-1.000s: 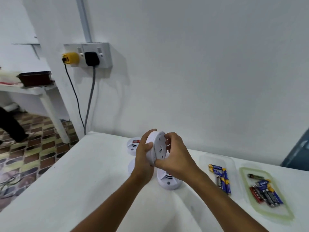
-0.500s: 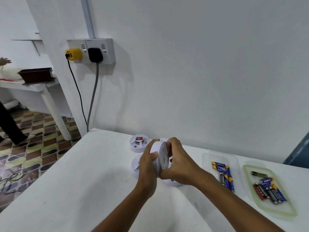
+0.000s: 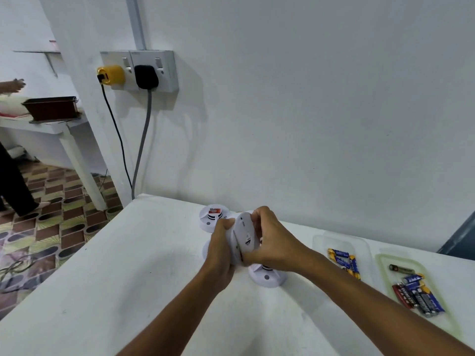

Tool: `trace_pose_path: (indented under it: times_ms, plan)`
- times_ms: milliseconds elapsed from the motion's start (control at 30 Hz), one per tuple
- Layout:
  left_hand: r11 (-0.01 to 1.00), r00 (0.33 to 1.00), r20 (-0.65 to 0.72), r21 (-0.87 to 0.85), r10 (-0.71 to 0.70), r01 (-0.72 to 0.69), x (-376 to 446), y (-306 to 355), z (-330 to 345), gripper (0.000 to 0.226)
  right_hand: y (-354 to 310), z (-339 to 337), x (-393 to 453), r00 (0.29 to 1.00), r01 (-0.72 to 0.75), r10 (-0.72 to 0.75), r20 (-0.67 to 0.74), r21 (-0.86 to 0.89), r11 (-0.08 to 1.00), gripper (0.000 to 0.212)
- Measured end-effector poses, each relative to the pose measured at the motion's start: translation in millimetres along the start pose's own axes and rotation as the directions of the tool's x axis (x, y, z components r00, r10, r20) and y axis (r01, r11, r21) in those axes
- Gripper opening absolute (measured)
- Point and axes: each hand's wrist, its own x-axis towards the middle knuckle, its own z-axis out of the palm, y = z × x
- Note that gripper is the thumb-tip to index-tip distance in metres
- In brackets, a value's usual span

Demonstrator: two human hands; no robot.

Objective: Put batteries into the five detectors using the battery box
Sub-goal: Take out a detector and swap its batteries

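Note:
Both hands hold one round white detector [image 3: 244, 236] on edge above the white table [image 3: 123, 273]. My left hand [image 3: 221, 249] grips its left side with the thumb on the rim. My right hand [image 3: 272, 240] curls over its right side and top. Another detector [image 3: 212, 217] with a red label lies behind them near the wall, and a third detector [image 3: 267, 277] lies just below my right hand. A further white disc behind my left wrist is mostly hidden. A clear battery box [image 3: 341, 246] holds blue and yellow batteries [image 3: 344, 260].
A green-rimmed tray [image 3: 385, 260] at the right holds several mixed batteries [image 3: 416, 294]. A wall socket [image 3: 140, 70] with a yellow and a black plug hangs above the table's far left corner, cables dropping down. Another person and a white bench stand at the far left.
The detector and both hands have come down and closer to the table. My right hand has shifted further over the detector's top. The view has tilted down slightly.

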Motion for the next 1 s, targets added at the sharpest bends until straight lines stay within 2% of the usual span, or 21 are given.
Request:
trace_pose_path:
  times_ms: [67,133,267,433,633,833,1000]
  plan:
    - [0.998,0.998,0.016,-0.007,0.065,-0.065,4,3,-6,0.034,-2,2,3,1.000,0.002,0.002,-0.028,0.127,0.992,0.064]
    - [0.991,0.990,0.051,-0.016,0.131,-0.130,7,5,-11,0.043,-4,6,5,0.997,0.024,-0.011,-0.077,0.176,0.984,0.064]
    - [0.991,0.984,0.128,-0.069,0.124,-0.116,8,10,-23,0.055,-7,12,15,0.995,0.030,-0.015,-0.101,0.158,0.987,0.062]
    - [0.992,0.992,0.111,-0.116,0.054,-0.041,10,12,-34,0.069,-13,19,23,0.995,0.023,-0.014,-0.097,0.093,0.995,0.060]
    - [0.974,0.995,0.086,-0.221,-0.041,0.059,10,10,-46,0.069,-19,29,26,0.997,-0.012,0.020,-0.073,0.108,0.994,0.064]
    - [0.982,0.995,0.081,-0.179,-0.052,0.066,8,13,-61,0.072,-22,36,37,0.997,-0.058,0.065,-0.036,0.172,0.983,0.053]
    - [0.970,0.993,0.100,-0.227,-0.063,0.084,13,14,-79,0.050,-25,52,40,0.996,-0.001,0.016,-0.090,0.165,0.986,0.041]
